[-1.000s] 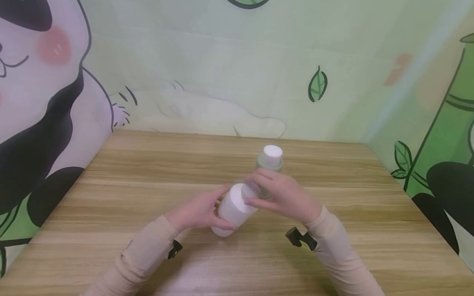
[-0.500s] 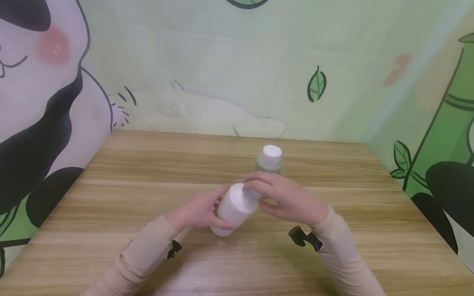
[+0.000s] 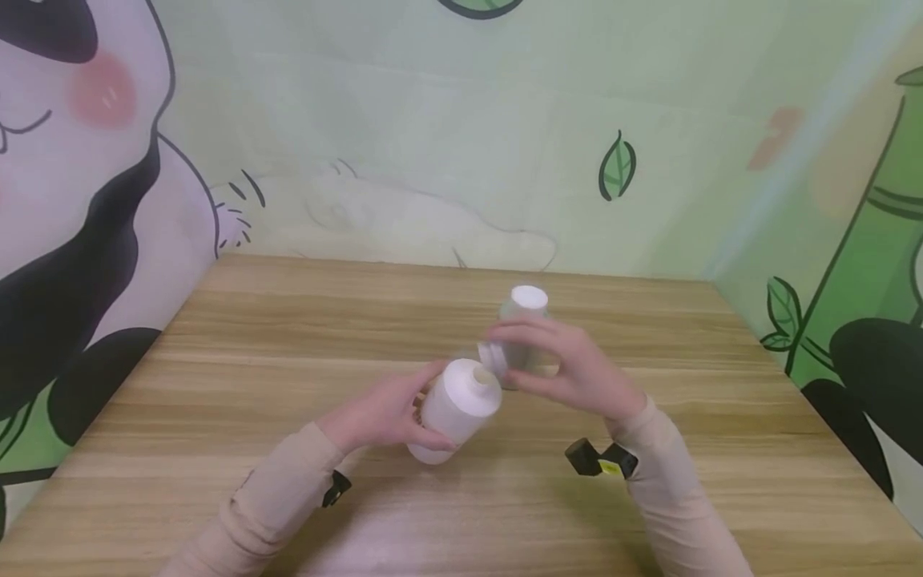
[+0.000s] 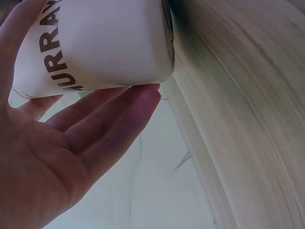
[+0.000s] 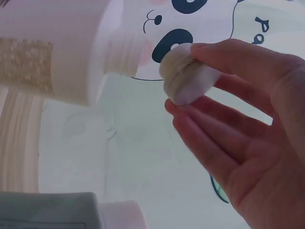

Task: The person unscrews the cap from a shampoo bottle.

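A white bottle (image 3: 456, 415) leans to the right in my left hand (image 3: 375, 413), which grips it around the body. Its threaded neck (image 5: 125, 53) is bare, and the right wrist view shows a tan, grainy-looking patch on its side. Dark lettering (image 4: 57, 52) runs along the bottle in the left wrist view. Just off the neck, my right hand (image 3: 580, 370) pinches a white cap (image 5: 188, 78) between thumb and fingers. Behind that hand stands a second bottle, grey-green with a white cap on top (image 3: 530, 296); the hand hides part of its body.
Both bottles are over a wood-grain table (image 3: 346, 320). A pale green backdrop (image 3: 447, 120) with panda, leaf and bamboo drawings rises behind and at both sides. Small black cameras (image 3: 600, 459) are strapped to the wrists.
The white cap has come off the bottle's neck. My right hand has moved right with it, leaving the opening exposed. The left hand and bottle have barely moved.
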The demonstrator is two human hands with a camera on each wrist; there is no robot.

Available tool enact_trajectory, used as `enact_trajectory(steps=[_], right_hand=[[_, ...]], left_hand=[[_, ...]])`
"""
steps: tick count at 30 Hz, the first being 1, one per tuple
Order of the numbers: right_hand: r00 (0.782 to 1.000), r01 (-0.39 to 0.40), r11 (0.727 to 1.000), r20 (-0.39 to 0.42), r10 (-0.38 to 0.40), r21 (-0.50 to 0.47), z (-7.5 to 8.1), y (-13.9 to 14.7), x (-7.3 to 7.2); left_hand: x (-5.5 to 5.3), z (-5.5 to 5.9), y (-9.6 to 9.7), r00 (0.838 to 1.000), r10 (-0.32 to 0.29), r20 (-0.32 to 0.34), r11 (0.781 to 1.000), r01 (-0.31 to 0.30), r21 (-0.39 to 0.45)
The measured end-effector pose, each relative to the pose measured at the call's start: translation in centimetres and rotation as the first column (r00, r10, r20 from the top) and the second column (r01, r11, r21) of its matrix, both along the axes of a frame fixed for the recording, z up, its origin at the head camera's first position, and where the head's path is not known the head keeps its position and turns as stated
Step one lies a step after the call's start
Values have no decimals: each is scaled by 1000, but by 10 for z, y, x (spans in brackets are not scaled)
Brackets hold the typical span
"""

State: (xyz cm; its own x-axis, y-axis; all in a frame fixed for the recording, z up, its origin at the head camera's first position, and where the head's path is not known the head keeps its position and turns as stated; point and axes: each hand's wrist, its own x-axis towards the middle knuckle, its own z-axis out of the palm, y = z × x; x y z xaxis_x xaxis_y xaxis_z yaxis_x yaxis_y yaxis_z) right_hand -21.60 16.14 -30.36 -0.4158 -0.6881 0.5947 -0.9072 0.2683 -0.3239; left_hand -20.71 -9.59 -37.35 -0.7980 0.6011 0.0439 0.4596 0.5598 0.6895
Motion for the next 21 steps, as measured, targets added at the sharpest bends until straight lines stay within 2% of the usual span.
enact_trajectory(steps=[3, 5, 6, 9, 11, 12, 14, 17, 21], right_hand=[[993, 19, 997, 121, -11, -71, -1, -1, -2], [971, 66, 991, 236, -36, -121, -2, -1, -2], [951, 97, 985, 306, -50, -141, -2, -1, -1], [868, 182, 967, 492, -73, -179, -1, -2, 0], [822, 210, 959, 566, -68, -189, -2, -4, 0], [810, 207, 959, 583, -58, -192, -2, -5, -1], [799, 199, 961, 599, -46, -192, -4, -7, -3], [795, 186, 965, 606, -37, -185, -8, -10, -6], [792, 192, 962, 609, -36, -192, -14, -11, -10]], left_hand=[[1, 1, -1, 1000, 2, 3, 1000, -2, 6], [1, 1, -1, 1000, 2, 7, 1000, -2, 10], [1, 1, -1, 1000, 4, 10, 1000, -5, 8], [2, 1, -2, 1000, 9, 14, 1000, -9, 7], [3, 0, -3, 1000, 10, 14, 1000, -11, 9], [3, 0, -4, 1000, 10, 13, 1000, -10, 11], [3, 0, -5, 1000, 7, 15, 1000, -7, 23], [4, 0, -6, 999, 9, 46, 998, -11, 57], [1, 1, -11, 992, 59, 116, 992, -71, 108]])
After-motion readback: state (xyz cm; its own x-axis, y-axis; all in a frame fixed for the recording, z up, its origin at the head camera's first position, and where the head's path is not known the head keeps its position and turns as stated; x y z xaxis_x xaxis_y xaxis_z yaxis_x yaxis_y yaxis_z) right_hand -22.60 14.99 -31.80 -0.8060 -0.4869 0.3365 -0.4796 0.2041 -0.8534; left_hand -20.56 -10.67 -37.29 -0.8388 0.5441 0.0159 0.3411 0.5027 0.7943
